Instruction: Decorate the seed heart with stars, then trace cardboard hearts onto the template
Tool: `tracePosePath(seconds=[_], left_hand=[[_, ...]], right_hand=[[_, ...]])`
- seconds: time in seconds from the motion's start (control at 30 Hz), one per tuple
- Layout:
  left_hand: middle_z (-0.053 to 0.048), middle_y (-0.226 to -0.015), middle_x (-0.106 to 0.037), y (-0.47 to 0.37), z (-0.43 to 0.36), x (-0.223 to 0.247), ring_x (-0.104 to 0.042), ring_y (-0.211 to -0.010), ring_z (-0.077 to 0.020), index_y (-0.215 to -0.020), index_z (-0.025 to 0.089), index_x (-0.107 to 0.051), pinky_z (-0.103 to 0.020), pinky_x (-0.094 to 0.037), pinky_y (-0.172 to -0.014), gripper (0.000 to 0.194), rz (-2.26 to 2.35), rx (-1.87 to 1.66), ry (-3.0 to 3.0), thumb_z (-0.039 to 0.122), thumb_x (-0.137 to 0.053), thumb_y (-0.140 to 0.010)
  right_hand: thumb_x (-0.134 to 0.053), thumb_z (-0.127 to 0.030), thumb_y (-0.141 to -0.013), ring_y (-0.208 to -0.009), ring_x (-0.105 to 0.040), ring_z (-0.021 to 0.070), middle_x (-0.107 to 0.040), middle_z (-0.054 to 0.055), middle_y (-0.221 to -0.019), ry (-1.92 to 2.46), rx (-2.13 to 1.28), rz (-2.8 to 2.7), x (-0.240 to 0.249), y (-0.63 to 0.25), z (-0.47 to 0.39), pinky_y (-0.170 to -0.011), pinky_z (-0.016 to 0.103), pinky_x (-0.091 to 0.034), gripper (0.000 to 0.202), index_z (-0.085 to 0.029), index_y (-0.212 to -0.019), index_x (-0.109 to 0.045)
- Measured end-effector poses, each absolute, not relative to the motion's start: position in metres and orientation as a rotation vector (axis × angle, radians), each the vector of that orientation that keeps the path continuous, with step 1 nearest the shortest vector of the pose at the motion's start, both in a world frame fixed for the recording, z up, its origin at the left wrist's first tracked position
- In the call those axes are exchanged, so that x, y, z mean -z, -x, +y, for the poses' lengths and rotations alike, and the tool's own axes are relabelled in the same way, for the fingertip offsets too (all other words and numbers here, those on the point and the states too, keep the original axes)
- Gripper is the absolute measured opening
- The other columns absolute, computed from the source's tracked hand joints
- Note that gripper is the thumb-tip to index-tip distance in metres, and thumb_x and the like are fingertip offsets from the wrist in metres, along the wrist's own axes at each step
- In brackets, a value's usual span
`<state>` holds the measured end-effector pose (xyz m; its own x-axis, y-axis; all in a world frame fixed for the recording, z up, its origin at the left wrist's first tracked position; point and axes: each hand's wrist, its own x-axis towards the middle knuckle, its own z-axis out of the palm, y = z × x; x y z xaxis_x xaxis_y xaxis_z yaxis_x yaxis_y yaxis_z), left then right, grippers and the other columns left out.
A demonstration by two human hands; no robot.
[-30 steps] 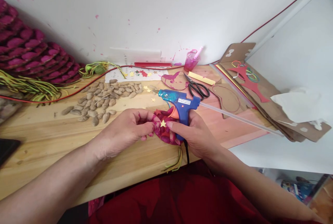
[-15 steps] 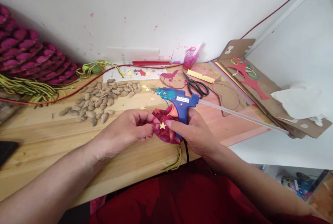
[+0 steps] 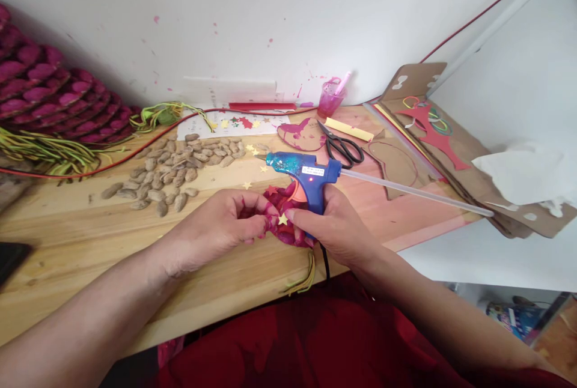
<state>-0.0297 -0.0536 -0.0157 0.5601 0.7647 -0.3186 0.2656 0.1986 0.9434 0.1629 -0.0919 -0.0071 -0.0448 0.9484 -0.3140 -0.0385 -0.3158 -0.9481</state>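
Glue gun (image 3: 316, 182) fills the curled right hand (image 3: 334, 230); the left hand (image 3: 231, 223) pinches a small yellow star (image 3: 282, 219).

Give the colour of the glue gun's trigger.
Orange; the trigger shows best in the head view.

We see a white, pink-spattered wall (image 3: 243, 21) behind a pale, wood-grained tabletop (image 3: 90, 232) w/ a straight front edge; to our rt., a plain white side wall or panel (image 3: 536, 75). Light's soft & pale, w/ faint shadows.
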Motion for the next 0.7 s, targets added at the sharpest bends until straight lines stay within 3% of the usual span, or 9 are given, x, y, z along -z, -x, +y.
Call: tracePosePath(seconds=[0.3, 0.7], left_hand=[[0.003, -0.077, -0.071, 0.0310, -0.0517, 0.0170, -0.053, -0.064, -0.0094, -0.085, 0.022, -0.077, -0.020, -0.037, -0.059, 0.011, 0.946, -0.439, -1.337, 0.031, -0.072, -0.081], [0.004, -0.071, -0.068, 0.0292, -0.0524, 0.0136, -0.050, -0.062, -0.0083, -0.081, 0.020, -0.075, -0.020, -0.039, -0.061, 0.007, 0.966, -0.444, -1.330, 0.025, -0.070, -0.078]], right_hand=[[-0.068, -0.016, -0.071, -0.042, -0.049, 0.0071, -0.059, -0.007, -0.052, 1.341, -1.523, -1.064, 0.0064, -0.1625, -0.0899, -0.039, 0.017, -0.037, 0.015, -0.019, -0.081, -0.058], [-0.067, -0.015, -0.071, -0.042, -0.049, 0.0073, -0.060, -0.007, -0.054, 1.344, -1.551, -1.043, 0.0068, -0.1621, -0.0895, -0.040, 0.018, -0.039, 0.019, -0.019, -0.087, -0.058]])
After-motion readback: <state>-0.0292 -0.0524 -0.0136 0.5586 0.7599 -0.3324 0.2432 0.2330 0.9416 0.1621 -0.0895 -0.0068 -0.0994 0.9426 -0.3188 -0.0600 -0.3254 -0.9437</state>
